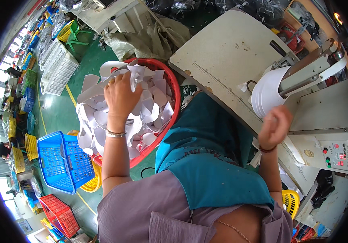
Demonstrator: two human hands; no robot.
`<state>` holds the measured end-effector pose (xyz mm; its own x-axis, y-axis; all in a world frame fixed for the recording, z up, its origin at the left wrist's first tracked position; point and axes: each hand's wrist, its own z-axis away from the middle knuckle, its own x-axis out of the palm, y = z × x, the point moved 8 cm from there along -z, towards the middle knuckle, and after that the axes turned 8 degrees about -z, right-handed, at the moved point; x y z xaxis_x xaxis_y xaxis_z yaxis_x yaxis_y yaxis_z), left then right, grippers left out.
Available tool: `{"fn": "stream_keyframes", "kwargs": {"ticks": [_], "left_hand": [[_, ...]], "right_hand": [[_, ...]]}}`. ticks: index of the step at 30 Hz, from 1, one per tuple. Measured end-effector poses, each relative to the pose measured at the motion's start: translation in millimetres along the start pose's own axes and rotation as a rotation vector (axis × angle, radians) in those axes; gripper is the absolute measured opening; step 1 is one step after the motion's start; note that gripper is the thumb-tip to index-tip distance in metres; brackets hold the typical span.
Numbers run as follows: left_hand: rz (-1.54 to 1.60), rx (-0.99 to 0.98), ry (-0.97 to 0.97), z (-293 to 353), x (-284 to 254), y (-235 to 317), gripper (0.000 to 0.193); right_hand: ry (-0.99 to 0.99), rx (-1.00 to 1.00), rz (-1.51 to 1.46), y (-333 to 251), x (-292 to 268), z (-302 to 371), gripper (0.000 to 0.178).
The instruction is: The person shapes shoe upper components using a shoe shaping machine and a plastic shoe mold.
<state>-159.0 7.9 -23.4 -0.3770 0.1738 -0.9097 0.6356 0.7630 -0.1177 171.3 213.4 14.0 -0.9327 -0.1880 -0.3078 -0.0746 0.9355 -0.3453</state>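
My left hand [122, 95] reaches into a round red basket [177, 101] heaped with loose white curved pieces [97, 106]. Its fingers and thumb close around one white piece [134, 77] at the top of the heap; the fingertips are partly hidden. At the right, my right hand [276, 126] hovers just below a stack of white curved sheets [268, 91] draped over the arm of a machine [311, 77]. The fingers of that hand are curled in, slightly blurred, and nothing shows in them.
The machine's pale worktable [222, 48] carries a ruler scale along its near edge. A control panel [335, 155] with knobs faces me at the right. Left of the red basket stand a blue crate [64, 162] and a white crate [58, 69]. A red crate [59, 214] sits lower left.
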Motion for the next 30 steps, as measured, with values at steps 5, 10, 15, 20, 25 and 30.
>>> {"fn": "stream_keyframes", "kwargs": {"ticks": [5, 10, 15, 20, 25, 30], "left_hand": [[0.196, 0.033, -0.072, 16.0, 46.4, -16.0, 0.023], [0.223, 0.223, -0.014, 47.5, 13.6, 42.2, 0.019], [0.233, 0.387, -0.03, 78.9, -4.8, 73.5, 0.015], [0.196, 0.535, -0.08, 93.0, -7.1, 88.5, 0.016], [0.742, 0.07, -0.376, 71.5, 16.6, 45.4, 0.025], [0.638, 0.174, -0.244, 50.9, 47.0, 35.9, 0.021]], "right_hand": [[-0.358, -0.03, -0.382, -32.0, 80.1, -3.4, 0.027], [-0.648, 0.418, -0.691, -28.8, 162.0, 31.1, 0.014], [-0.967, 1.242, -1.133, -30.4, 261.7, 100.4, 0.028], [-1.053, 1.371, -1.229, -43.4, 307.2, 126.4, 0.026], [-0.88, 1.168, -1.042, -26.8, 300.3, 129.1, 0.019], [-0.97, 0.918, -0.815, -38.8, 261.5, 128.2, 0.018]]}}
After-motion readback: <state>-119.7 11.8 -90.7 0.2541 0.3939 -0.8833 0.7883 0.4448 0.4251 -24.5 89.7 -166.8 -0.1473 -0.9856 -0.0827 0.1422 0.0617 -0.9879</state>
